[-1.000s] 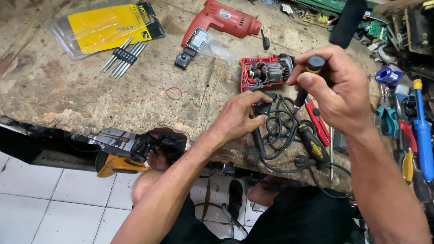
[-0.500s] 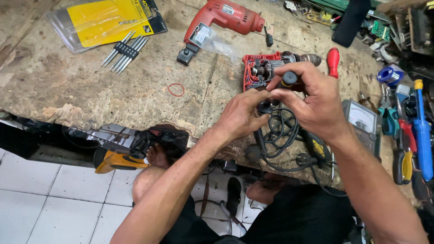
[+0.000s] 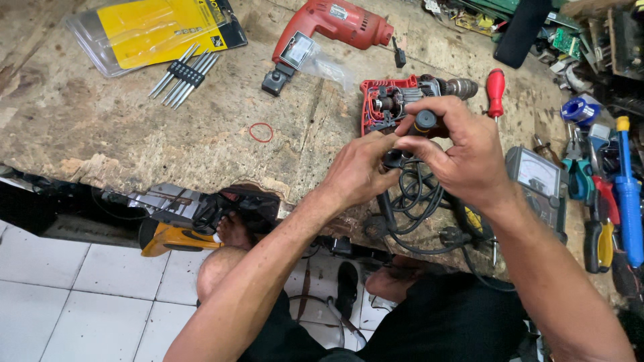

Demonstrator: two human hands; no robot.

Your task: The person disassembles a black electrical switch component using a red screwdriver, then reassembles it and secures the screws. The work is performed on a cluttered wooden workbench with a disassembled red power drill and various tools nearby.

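Both hands moved closer together: my right hand [image 3: 469, 151] grips the screwdriver [image 3: 424, 121] upright for reaching the open drill [image 3: 396, 100], my left hand [image 3: 359, 171] pinches the cord [image 3: 412, 201] steady.

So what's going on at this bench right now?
A person sits at a worn workbench with both hands over an opened drill, its red casing off and the insides showing. The right hand pinches a small black round part in its fingertips; the left hand holds a dark piece where the black cord meets the drill. A second, whole red drill, a red-handled screwdriver and a meter lie nearby.
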